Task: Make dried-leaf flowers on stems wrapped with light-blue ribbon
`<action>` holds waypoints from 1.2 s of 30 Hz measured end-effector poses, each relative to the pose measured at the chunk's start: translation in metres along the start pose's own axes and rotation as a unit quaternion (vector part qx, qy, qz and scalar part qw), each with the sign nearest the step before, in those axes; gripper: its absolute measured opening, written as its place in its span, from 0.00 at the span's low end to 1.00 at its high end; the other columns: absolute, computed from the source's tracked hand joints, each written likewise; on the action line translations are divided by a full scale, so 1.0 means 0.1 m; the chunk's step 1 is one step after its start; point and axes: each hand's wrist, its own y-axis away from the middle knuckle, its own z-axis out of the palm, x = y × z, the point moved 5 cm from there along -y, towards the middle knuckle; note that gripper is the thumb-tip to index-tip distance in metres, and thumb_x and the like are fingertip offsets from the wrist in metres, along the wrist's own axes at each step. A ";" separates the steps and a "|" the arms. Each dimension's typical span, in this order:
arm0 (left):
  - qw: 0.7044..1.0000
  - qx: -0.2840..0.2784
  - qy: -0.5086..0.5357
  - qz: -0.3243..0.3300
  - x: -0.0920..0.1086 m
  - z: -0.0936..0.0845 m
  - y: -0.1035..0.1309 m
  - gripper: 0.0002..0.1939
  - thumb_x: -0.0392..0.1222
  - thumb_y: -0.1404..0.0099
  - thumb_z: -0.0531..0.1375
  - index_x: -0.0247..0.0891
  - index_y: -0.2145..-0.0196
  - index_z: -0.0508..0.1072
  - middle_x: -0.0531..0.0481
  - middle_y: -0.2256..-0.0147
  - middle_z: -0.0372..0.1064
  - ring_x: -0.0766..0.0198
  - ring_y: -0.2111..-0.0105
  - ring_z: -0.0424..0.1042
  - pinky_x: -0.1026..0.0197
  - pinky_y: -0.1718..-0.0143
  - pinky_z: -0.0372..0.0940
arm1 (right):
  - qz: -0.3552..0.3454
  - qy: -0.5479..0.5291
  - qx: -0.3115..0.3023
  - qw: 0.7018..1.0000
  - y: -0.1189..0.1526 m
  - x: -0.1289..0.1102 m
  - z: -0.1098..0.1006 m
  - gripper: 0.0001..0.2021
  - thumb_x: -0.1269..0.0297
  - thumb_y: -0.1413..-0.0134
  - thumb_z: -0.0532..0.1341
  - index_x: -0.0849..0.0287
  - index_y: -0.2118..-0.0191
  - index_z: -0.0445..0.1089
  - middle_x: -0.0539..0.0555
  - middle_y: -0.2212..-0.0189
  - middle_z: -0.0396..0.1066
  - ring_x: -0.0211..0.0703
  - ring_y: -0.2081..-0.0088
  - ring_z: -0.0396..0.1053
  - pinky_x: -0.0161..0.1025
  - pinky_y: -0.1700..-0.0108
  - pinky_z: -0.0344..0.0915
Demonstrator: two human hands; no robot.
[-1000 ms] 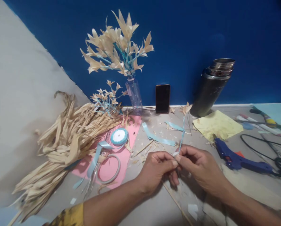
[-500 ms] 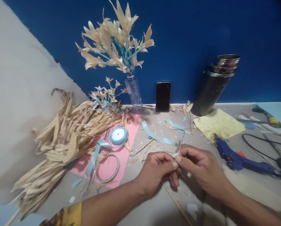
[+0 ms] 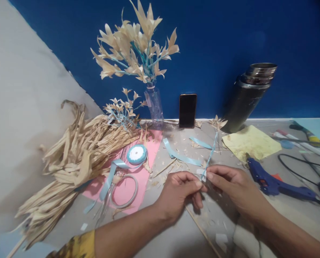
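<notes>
A small dried-husk flower [image 3: 218,123] stands on a thin stem wrapped in light blue ribbon [image 3: 212,151], leaning to the right above the table. My left hand [image 3: 179,193] is closed, its thumb and forefinger pinching the lower end of this stem. Across the stem, just above those fingertips, lies a short whitish strip [image 3: 200,173], perhaps ribbon or tape. The closed fingertips of my right hand [image 3: 231,181] meet the strip's right end. A bare wire tip below the left hand is too faint to make out clearly.
At left lie a bundle of dried husks [image 3: 68,161], a ribbon spool [image 3: 136,154] and scissors [image 3: 124,191] on pink paper. A bottle [image 3: 154,107] of husk flowers, a phone [image 3: 187,111] and a leaning flask [image 3: 247,98] stand behind. A blue glue gun [image 3: 280,182] lies right.
The flower and its stem have tilted further right. My right fingers have moved slightly right, away from the left fingertips, and the whitish strip now shows more. The view has shifted slightly.
</notes>
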 end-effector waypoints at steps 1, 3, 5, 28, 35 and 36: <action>1.000 -0.002 0.005 -0.004 -0.01 0.01 0.00 0.11 0.42 0.47 0.69 0.31 0.75 0.76 0.46 0.75 0.75 0.67 0.86 0.68 0.64 0.83 0.65 | 0.006 -0.010 -0.001 1.000 0.00 0.00 0.01 0.14 0.52 0.47 0.64 0.58 0.71 0.76 0.49 0.81 0.71 0.39 0.76 0.66 0.35 0.71 0.63; 1.000 -0.004 0.010 -0.008 -0.01 0.01 0.00 0.11 0.42 0.48 0.69 0.31 0.75 0.76 0.46 0.76 0.75 0.67 0.86 0.68 0.64 0.84 0.65 | 0.012 -0.025 -0.003 1.000 0.01 0.01 0.02 0.14 0.52 0.47 0.64 0.58 0.71 0.76 0.49 0.81 0.72 0.39 0.76 0.67 0.36 0.70 0.64; 1.000 -0.004 0.010 -0.005 -0.02 0.02 0.00 0.11 0.42 0.48 0.70 0.31 0.75 0.75 0.46 0.77 0.75 0.67 0.86 0.68 0.65 0.83 0.64 | 0.010 -0.028 -0.003 1.000 0.01 0.00 0.02 0.12 0.53 0.49 0.65 0.58 0.71 0.75 0.50 0.79 0.74 0.40 0.74 0.69 0.36 0.69 0.65; 0.999 -0.033 0.023 -0.014 -0.08 0.02 -0.01 0.13 0.42 0.47 0.70 0.32 0.75 0.71 0.47 0.75 0.75 0.66 0.85 0.70 0.63 0.82 0.67 | -0.068 0.074 -0.039 0.994 0.06 -0.01 0.15 0.14 0.54 0.39 0.55 0.57 0.72 0.65 0.47 0.79 0.68 0.38 0.75 0.63 0.35 0.69 0.59; 0.997 0.017 -0.066 0.023 0.03 -0.02 0.02 0.10 0.43 0.43 0.66 0.32 0.73 0.74 0.49 0.81 0.72 0.68 0.85 0.67 0.65 0.79 0.64 | -0.052 0.081 0.024 0.995 0.02 0.00 0.02 0.14 0.54 0.43 0.59 0.58 0.70 0.75 0.49 0.77 0.71 0.39 0.73 0.64 0.36 0.69 0.59; 0.996 0.021 -0.082 0.029 0.05 -0.02 0.03 0.10 0.43 0.42 0.65 0.32 0.72 0.74 0.49 0.83 0.71 0.68 0.85 0.67 0.65 0.78 0.64 | -0.036 0.074 0.035 0.996 0.01 0.02 0.00 0.15 0.53 0.44 0.60 0.58 0.69 0.76 0.49 0.78 0.70 0.39 0.74 0.63 0.36 0.69 0.59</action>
